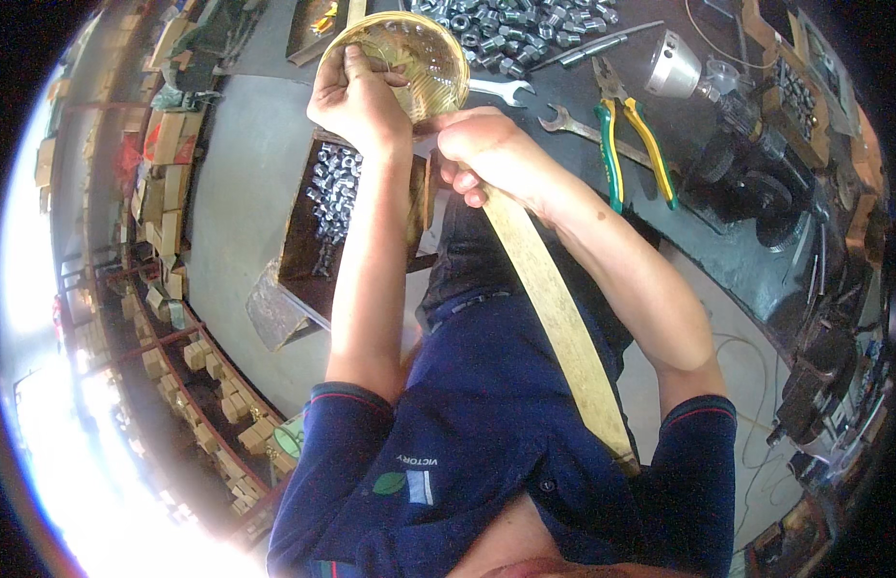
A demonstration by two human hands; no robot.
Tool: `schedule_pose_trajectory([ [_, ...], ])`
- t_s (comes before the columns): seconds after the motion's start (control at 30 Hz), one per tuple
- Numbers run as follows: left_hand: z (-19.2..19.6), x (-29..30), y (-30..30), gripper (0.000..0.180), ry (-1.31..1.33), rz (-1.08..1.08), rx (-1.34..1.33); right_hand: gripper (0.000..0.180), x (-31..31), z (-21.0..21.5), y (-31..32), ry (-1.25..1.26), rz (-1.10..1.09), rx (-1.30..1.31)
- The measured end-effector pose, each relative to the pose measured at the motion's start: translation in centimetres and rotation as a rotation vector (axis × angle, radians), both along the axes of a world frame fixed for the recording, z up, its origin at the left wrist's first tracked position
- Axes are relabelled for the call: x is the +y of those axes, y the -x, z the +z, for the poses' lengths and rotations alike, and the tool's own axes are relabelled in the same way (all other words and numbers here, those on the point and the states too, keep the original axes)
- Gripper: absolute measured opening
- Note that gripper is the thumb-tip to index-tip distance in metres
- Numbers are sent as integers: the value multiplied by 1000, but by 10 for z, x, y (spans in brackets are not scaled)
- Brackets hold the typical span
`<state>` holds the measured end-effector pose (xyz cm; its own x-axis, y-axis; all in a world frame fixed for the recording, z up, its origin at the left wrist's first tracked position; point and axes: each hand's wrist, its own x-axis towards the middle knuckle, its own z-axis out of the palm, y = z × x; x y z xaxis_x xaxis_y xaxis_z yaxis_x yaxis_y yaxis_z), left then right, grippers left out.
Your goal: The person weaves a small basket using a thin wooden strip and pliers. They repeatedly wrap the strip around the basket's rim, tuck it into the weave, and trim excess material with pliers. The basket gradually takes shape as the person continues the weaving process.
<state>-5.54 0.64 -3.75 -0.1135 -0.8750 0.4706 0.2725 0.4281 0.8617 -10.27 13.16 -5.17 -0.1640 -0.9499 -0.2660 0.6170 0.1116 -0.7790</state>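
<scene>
A round, see-through yellow bowl-like thing (446, 58) with a ribbed rim is tilted up at the top centre. My left hand (363, 101) is in front of it, fingers bent and pinched together inside its outline; what they grip is hidden. By the lower right of its rim is my right hand (481, 149), with curled fingers. A long, flat, pale yellow strip (544, 289) runs from under those fingers down across my front. Whether the right hand grips the rim, the strip or both cannot be made out.
A box of small metal fittings (334, 193) stands below my left wrist. Metal nuts (520, 29) are heaped behind the bowl. Open-ended wrenches (563, 120) and green-and-yellow pliers (611, 135) lie to the right, near machine parts (746, 164). Shelves of small boxes (168, 222) line the left.
</scene>
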Motion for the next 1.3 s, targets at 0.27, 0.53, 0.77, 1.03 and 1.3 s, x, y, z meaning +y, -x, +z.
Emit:
schedule_pose_trajectory([
  [0.27,17,-2,0,15,-185,-86,87,46,-1,21,4,-120,90,281],
  [0.53,5,-26,0,15,-472,-432,465,46,-8,19,18,-93,123,425],
  [0.77,20,-7,10,19,-604,-474,438,27,-16,-4,38,6,-25,615],
  [1.03,59,3,-14,22,-488,-855,456,20,-21,13,44,358,-267,822],
  [1.3,43,14,-38,22,-531,-972,602,24,2,11,33,231,-268,796],
])
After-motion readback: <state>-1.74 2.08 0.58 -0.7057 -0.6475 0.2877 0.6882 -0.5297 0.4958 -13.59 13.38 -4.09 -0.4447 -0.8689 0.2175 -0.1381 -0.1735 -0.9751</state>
